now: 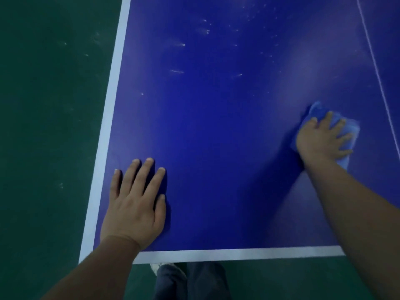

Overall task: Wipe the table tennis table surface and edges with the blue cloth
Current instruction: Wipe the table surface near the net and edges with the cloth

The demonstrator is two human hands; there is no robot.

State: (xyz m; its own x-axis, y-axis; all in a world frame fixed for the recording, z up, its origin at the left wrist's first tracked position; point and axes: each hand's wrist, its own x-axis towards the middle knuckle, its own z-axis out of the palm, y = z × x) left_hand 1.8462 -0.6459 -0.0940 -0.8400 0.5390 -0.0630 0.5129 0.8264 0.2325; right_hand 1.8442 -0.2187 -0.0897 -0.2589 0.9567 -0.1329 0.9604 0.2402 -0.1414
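Pressing the cloth [317,110] flat, the right grip [322,139] is wide, not clenched; the left grip [135,204] braces wide on the table [216,137]. Overlap strokes toward the specks [184,44].

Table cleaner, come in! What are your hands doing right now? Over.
Right hand flat on cloth, pressing it to table. Left hand flat on table near corner. White specks ahead. Nothing blocking.

I count one bench [216,126], one blue cloth [316,109], and two grips of mine: one left grip [136,206], one right grip [318,141]. White edge bands number two, a left band [108,137] and a near band [238,254]. One thin centre line [376,68], one pale shoe [155,268], two trouser legs [171,282].
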